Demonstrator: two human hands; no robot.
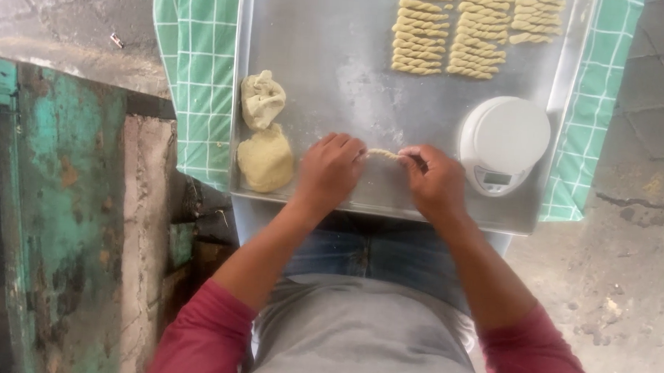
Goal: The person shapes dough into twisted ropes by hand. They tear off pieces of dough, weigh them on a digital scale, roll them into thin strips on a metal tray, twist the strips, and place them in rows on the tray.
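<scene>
Pinching a short twisted dough strip at centre frame: left hand and right hand each closed on one end, over metal tray. Dough lumps left; white scale right; finished twists at top.

On the tray, dough lumps lie left, scale right, twisted pieces behind.
</scene>
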